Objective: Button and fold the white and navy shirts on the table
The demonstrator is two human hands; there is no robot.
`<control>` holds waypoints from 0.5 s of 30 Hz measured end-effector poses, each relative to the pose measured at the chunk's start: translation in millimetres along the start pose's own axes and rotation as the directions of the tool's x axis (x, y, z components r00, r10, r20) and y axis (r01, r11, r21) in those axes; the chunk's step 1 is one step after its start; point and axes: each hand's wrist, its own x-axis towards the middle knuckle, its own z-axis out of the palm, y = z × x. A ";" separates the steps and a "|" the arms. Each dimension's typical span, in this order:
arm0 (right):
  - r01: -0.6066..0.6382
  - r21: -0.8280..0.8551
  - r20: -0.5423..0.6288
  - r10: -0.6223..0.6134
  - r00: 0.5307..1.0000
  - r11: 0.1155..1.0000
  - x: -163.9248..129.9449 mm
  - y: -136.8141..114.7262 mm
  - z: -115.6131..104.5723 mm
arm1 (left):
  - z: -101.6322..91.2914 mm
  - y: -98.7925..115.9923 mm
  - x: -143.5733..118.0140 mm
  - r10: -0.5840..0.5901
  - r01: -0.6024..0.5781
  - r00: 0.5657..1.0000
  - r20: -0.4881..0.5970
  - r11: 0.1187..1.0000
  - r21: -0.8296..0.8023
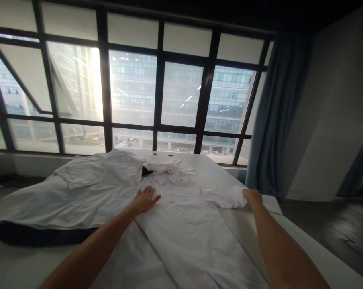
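A white shirt lies spread over the table, collar toward the window and hem toward me. My left hand rests flat near its left shoulder, fingers spread. Out at the right, my right hand is closed around the end of the shirt's right sleeve, which stretches sideways from the shoulder. The fingertips of that hand are partly hidden by the cloth and the hand itself.
More white garments are heaped on the left, with dark cloth under their near edge. Crumpled white fabric lies beyond the collar. The white table ends at a slanting right edge. Behind stand windows and a blue curtain.
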 end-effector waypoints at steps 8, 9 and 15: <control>0.376 0.285 -0.061 -0.375 0.925 0.882 -96.1 -146.6 14.6 | -38.9 -9.7 -24.0 -0.051 -0.033 0.993 -0.108 0.749 -0.661; 0.488 0.338 0.127 -0.553 0.824 0.805 -115.1 -153.8 19.0 | -43.1 -10.4 -33.1 -0.074 0.034 0.997 -0.021 0.673 -0.739; 0.608 0.433 0.579 -0.722 0.378 0.665 -198.5 -166.3 25.2 | -54.0 -5.6 -91.5 0.006 0.117 0.988 0.154 0.617 -0.778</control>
